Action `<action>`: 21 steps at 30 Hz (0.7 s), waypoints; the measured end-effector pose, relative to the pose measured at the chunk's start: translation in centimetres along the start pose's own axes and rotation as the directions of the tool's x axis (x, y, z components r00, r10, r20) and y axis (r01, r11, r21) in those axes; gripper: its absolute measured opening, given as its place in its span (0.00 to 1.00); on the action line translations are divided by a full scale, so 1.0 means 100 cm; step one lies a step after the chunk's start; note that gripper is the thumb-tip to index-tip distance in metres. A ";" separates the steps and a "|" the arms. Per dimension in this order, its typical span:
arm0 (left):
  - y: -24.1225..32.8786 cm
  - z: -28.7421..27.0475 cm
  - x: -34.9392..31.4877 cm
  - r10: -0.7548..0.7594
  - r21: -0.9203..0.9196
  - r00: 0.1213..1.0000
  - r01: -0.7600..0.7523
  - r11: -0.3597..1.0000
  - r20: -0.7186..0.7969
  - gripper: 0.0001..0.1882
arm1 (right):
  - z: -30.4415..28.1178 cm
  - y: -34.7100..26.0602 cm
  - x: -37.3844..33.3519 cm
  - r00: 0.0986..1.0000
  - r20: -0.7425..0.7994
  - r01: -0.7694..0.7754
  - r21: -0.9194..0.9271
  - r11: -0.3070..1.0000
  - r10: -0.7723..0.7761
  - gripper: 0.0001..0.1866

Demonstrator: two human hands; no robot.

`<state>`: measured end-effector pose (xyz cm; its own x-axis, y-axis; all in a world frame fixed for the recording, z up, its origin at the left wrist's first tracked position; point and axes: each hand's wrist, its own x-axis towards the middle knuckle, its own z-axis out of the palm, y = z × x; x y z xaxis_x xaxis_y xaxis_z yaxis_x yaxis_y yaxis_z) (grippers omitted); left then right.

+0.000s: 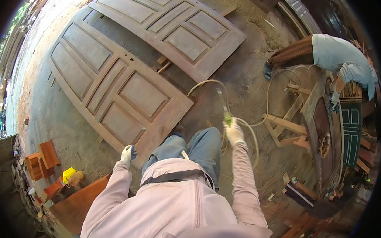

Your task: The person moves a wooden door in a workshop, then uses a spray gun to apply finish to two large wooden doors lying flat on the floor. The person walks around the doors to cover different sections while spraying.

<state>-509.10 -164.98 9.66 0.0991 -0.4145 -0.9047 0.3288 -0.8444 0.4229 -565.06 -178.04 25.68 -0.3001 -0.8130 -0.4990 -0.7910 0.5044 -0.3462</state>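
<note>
My right hand, in a pale work glove, is closed around what looks like an air blow gun with a green body and a long, narrow nozzle pointing away from me. A pale hose loops beside it. My left hand, gloved in white with dark blue-grey fingers, hangs open by the near edge of a brown panelled wooden door. It holds nothing; whether it touches the door I cannot tell. A second panelled door lies beyond the first, both flat and raised off the ground.
A person bends over a dark wooden door on the right, near a wooden trestle. Orange-brown wood pieces and a yellow container sit at left. Hose lines cross the dusty floor. A green panel stands far right.
</note>
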 end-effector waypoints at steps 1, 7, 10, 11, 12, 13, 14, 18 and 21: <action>-0.001 -0.018 0.008 -0.008 -0.080 1.000 0.011 0.997 0.028 0.09 | 0.002 -0.034 0.025 0.994 0.094 0.060 -0.008 0.998 -0.059 0.25; -0.018 0.120 0.006 -0.071 -0.212 0.950 0.006 0.977 -0.303 0.12 | 0.023 -0.063 0.205 0.913 0.397 0.189 -0.215 0.958 -0.091 0.26; -0.050 0.153 -0.021 -0.071 -0.366 0.952 -0.045 0.930 -0.296 0.11 | 0.010 -0.061 0.318 0.922 0.328 0.292 -0.242 0.925 -0.206 0.26; -0.056 0.181 -0.033 -0.123 -0.372 0.947 0.004 0.928 -0.297 0.10 | -0.002 -0.058 0.360 0.943 0.227 0.295 -0.233 0.927 -0.243 0.26; -0.059 0.213 -0.051 -0.188 -0.365 0.935 0.070 0.928 -0.300 0.10 | -0.012 -0.045 0.396 0.958 0.132 0.280 -0.219 0.935 -0.256 0.26; -0.059 0.238 -0.073 -0.243 -0.313 0.925 0.147 0.938 -0.294 0.11 | -0.025 -0.052 0.424 0.968 0.183 0.200 -0.153 0.968 -0.171 0.26; -0.055 0.275 -0.091 -0.298 -0.269 0.913 0.223 0.937 -0.277 0.12 | -0.048 -0.061 0.449 0.969 0.229 0.115 -0.104 0.988 -0.089 0.26; -0.023 0.383 -0.094 -0.200 -0.069 0.949 0.189 0.980 -0.243 0.17 | -0.099 -0.056 0.523 0.971 0.237 0.054 -0.179 0.982 -0.010 0.26; -0.006 0.432 -0.091 -0.254 -0.190 0.918 0.203 0.961 -0.305 0.18 | -0.102 -0.069 0.535 0.867 0.490 0.265 -0.305 0.915 -0.088 0.29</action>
<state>-550.78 -175.42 19.90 0.2939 -0.0621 -0.9538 0.5144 -0.8308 0.2125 -581.08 -227.97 9.48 0.0707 -0.6065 -0.7919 -0.9656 0.1577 -0.2070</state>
